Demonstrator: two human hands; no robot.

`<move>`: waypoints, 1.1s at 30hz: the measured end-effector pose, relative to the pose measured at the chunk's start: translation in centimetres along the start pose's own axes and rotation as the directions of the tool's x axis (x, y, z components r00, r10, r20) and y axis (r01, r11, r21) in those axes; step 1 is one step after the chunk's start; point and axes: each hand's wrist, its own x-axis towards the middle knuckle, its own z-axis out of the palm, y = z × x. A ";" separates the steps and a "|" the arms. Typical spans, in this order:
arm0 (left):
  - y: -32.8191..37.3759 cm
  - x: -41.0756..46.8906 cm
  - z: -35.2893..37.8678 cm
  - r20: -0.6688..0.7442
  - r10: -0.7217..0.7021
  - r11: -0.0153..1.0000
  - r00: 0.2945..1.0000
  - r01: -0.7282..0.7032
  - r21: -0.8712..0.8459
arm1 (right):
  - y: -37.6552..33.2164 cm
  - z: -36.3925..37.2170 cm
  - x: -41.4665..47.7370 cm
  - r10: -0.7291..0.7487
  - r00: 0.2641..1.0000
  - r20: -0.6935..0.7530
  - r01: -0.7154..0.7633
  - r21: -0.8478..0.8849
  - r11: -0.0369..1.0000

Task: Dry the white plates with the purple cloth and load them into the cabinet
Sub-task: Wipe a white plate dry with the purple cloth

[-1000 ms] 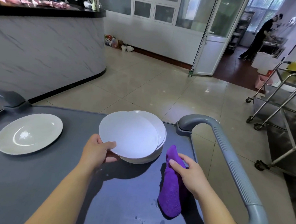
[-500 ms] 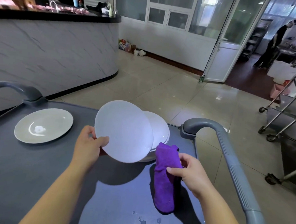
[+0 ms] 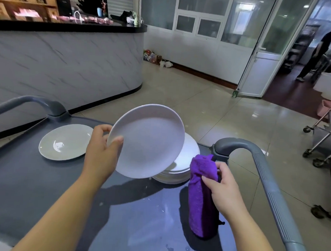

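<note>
Head view, looking down over a grey cart top [image 3: 33,185]. Far left: curved grey cart handle [image 3: 28,101], with a marble-fronted counter [image 3: 68,66] behind it. On the cart's left part a lone white plate [image 3: 64,142] lies flat, face up, with a small wet glint in its well. Just right of it, the left hand [image 3: 102,152] grips the raised plate [image 3: 150,141] at its left rim, thumb on the near face, fingers curled round behind. The raised plate is clear of the cart and tilted, broad side toward the camera, its lower right edge overlapping the stack in this view. The stack of white plates [image 3: 187,161] sits on the cart behind and to the right of it; the count is not readable. Just right of the stack, the purple cloth [image 3: 200,204] hangs lengthwise, upper end bunched, lower end reaching the cart top, apart from the raised plate. The right hand [image 3: 224,191] pinches the cloth near its top, thumb on the near side, fingers curled over the far side. Water drops [image 3: 169,250] lie on the cart near its front edge. Right of the hand: second cart handle [image 3: 263,172]. Beyond, over tiled floor: a glass door [image 3: 264,53], a person in dark clothing [image 3: 316,52] standing in the next room, and steel trolleys [image 3: 325,137] at far right.
</note>
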 end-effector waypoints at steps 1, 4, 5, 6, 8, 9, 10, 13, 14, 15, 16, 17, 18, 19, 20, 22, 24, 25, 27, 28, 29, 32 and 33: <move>0.3 0.2 -0.2 0.005 0.030 0.999 1.000 -0.030 0.013 | -0.3 0.0 -0.1 -0.025 0.999 -0.029 0.025 -0.007 1.000; 1.0 0.5 -0.6 0.055 0.090 0.992 0.994 -0.095 0.087 | -1.5 0.0 -0.6 -0.080 0.993 -0.083 0.076 -0.048 0.996; 1.1 0.6 -0.7 0.069 0.104 0.989 0.992 -0.111 0.098 | -1.8 0.0 -0.7 -0.091 0.991 -0.094 0.085 -0.063 0.994; 1.2 0.6 -0.7 0.076 0.114 0.987 0.991 -0.122 0.106 | -2.1 -0.1 -0.8 -0.099 0.990 -0.101 0.092 -0.080 0.993; 1.6 0.7 -0.8 0.079 0.115 0.985 0.990 -0.124 0.117 | -2.8 -0.4 -1.1 -0.123 0.988 -0.098 0.108 -0.147 0.983; 1.8 0.8 -0.9 0.081 0.111 0.986 0.991 -0.120 0.117 | -3.2 -0.5 -1.2 -0.139 0.986 -0.088 0.120 -0.187 0.975; 2.0 1.0 -1.0 0.084 0.109 0.986 0.990 -0.119 0.115 | -3.5 -0.7 -1.4 -0.156 0.985 -0.075 0.137 -0.218 0.966; 2.4 1.4 -1.4 0.106 0.112 0.985 0.988 -0.125 0.120 | -4.4 -0.8 -1.6 -0.203 0.978 -0.053 0.181 -0.269 0.946; 2.5 1.6 -1.4 0.111 0.112 0.985 0.988 -0.125 0.119 | -4.6 -0.8 -1.7 -0.221 0.974 -0.054 0.198 -0.274 0.941; 2.6 1.7 -1.4 0.115 0.109 0.986 0.987 -0.123 0.117 | -4.9 -0.8 -1.8 -0.241 0.969 -0.049 0.219 -0.271 0.937; 2.7 1.7 -1.4 0.119 0.105 0.986 0.987 -0.119 0.114 | -5.4 -0.8 -1.9 -0.261 0.965 -0.033 0.244 -0.255 0.936; 2.8 1.8 -1.4 0.124 0.101 0.987 0.987 -0.115 0.114 | -5.9 -0.7 -2.1 -0.286 0.958 -0.010 0.277 -0.212 0.937; 2.8 1.8 -1.4 0.130 0.094 0.987 0.987 -0.110 0.117 | -6.6 -0.7 -2.1 -0.311 0.950 0.015 0.310 -0.146 0.939; 2.8 1.8 -1.5 0.135 0.089 0.987 0.987 -0.106 0.122 | -7.3 -0.6 -2.2 -0.339 0.940 0.041 0.341 -0.061 0.938; 2.8 1.9 -1.5 0.140 0.085 0.987 0.986 -0.103 0.124 | -8.1 -0.5 -2.3 -0.369 0.927 0.068 0.368 0.032 0.929; 2.9 2.0 -1.7 0.163 0.074 0.988 0.984 -0.095 0.125 | -9.6 -0.2 -2.2 -0.436 0.890 0.134 0.415 0.159 0.896; 3.0 2.1 -1.8 0.200 0.068 0.987 0.977 -0.095 0.132 | -10.8 0.4 -1.7 -0.489 0.852 0.184 0.465 0.159 0.871; 3.1 2.0 -1.8 0.220 0.069 0.987 0.973 -0.099 0.127 | -11.3 0.9 -1.3 -0.504 0.842 0.192 0.483 0.149 0.863; 3.2 1.8 -1.9 0.260 0.065 0.991 0.964 -0.092 0.093 | -11.7 2.0 -0.2 -0.519 0.835 0.181 0.512 0.088 0.855; 3.3 1.7 -1.9 0.276 0.058 0.994 0.959 -0.081 0.072 | -11.8 2.4 0.5 -0.525 0.836 0.159 0.527 0.031 0.849; 3.3 1.6 -1.9 0.286 0.050 0.997 0.957 -0.064 0.042 | -11.7 2.8 1.1 -0.527 0.840 0.125 0.535 -0.034 0.844; 3.0 1.7 -2.1 0.292 -0.005 0.999 0.956 0.018 -0.042 | -11.4 3.6 2.8 -0.571 0.821 -0.007 0.552 -0.250 0.796; 2.9 1.7 -2.2 0.296 -0.028 0.997 0.955 0.049 -0.064 | -11.4 3.8 3.0 -0.599 0.800 -0.049 0.553 -0.331 0.765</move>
